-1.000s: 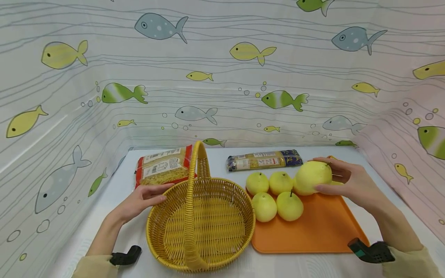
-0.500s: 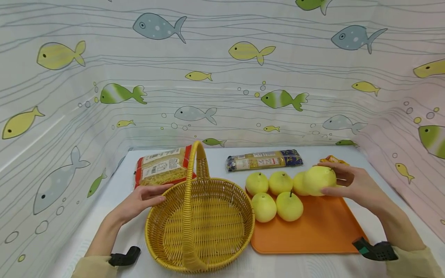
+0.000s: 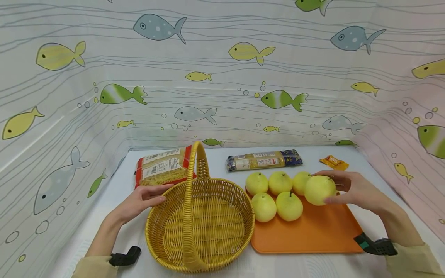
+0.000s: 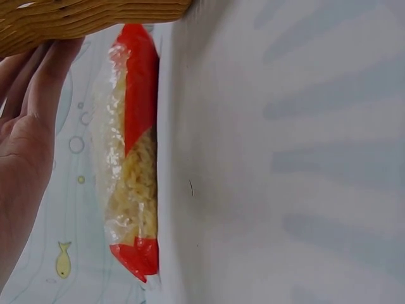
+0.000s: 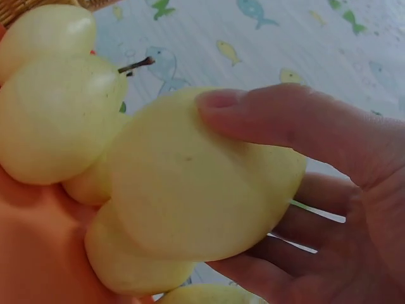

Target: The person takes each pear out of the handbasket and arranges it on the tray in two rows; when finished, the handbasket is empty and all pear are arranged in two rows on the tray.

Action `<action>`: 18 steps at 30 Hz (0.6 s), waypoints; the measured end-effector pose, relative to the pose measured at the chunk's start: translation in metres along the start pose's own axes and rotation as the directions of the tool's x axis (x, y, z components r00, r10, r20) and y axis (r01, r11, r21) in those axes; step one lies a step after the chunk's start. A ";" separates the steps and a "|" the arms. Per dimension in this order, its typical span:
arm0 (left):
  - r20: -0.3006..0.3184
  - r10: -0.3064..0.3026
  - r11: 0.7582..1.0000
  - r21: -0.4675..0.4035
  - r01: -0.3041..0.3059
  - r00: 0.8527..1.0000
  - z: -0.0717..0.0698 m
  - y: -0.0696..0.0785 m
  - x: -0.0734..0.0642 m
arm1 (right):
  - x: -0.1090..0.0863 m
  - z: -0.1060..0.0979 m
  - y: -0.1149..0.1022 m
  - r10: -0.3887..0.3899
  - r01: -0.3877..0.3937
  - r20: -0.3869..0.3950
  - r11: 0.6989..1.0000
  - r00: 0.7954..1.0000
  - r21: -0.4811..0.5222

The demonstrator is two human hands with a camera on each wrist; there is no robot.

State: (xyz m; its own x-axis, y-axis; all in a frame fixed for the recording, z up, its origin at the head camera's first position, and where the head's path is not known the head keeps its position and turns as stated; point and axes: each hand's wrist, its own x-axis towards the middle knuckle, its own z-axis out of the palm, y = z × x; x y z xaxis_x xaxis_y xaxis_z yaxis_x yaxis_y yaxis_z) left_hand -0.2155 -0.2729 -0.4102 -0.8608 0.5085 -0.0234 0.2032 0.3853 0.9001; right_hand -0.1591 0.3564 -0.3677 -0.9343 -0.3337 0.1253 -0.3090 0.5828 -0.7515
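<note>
My right hand (image 3: 354, 193) holds a round yellow pear (image 3: 320, 190), thumb on its near side and fingers round the far side. In the right wrist view the held pear (image 5: 196, 183) overlaps other pears (image 5: 60, 117), one of which has a dark stem. Several pears (image 3: 290, 206) sit together at the left and back of an orange tray (image 3: 309, 235). My left hand (image 3: 133, 202) rests at the left rim of a wicker basket (image 3: 208, 224). In the left wrist view its extended fingers (image 4: 50, 82) reach the basket's wall (image 4: 95, 19), their tips hidden.
Behind the basket lies a red-edged bag of pasta (image 3: 163, 166), close to my left fingers. A long pack of spaghetti (image 3: 264, 160) lies at the back middle, and a small orange packet (image 3: 333, 162) at the back right. The basket's tall handle (image 3: 189, 208) arches over it.
My right hand has moved the pear slightly right and nearer, lower over the tray. The small orange packet behind it now shows fully. The left hand has stayed at the basket.
</note>
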 end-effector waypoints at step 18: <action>-0.005 -0.017 1.000 0.009 0.017 1.000 0.000 0.002 -0.001 | 0.003 0.005 0.029 -0.017 0.000 0.287 0.998 0.958 0.059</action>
State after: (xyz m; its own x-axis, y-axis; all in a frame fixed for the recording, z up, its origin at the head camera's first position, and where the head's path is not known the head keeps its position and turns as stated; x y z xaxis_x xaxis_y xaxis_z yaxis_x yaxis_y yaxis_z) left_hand -0.2146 -0.2722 -0.4085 -0.8666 0.4977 -0.0364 0.1925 0.4006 0.8958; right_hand -0.1697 0.3687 -0.3927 -0.8383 -0.5426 -0.0532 -0.2980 0.5378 -0.7887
